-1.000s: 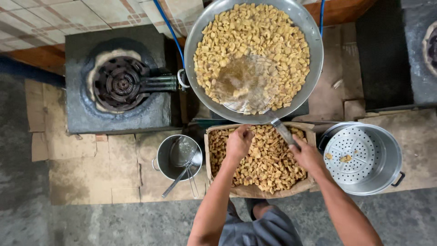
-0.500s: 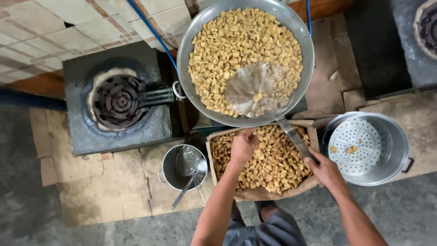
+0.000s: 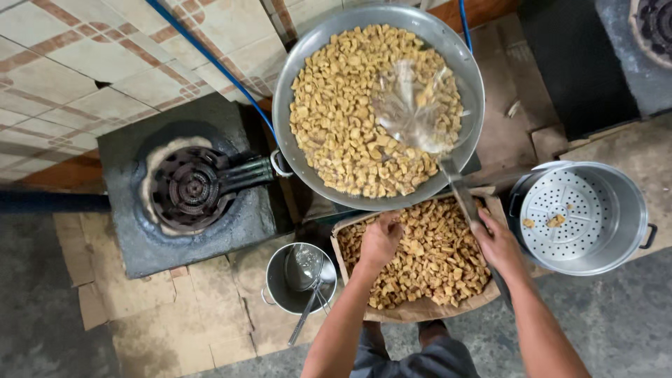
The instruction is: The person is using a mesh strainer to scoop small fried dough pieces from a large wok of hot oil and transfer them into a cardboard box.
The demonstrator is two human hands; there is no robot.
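Two hands at a box of fried pieces, below a wok.

Left hand (image 3: 379, 240) lies curled on the pieces in the box (image 3: 420, 308), grip closed over some. Right hand (image 3: 498, 243) grasps the skimmer (image 3: 420, 105) handle, its mesh resting in the wok (image 3: 301, 84). Right of box: steamer pot (image 3: 623, 231). Left of box: small pot (image 3: 280, 287), burner (image 3: 189, 189).

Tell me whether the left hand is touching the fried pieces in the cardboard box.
Touching. The head view shows the left hand pressed into the fried pieces, fingers sunk among them.
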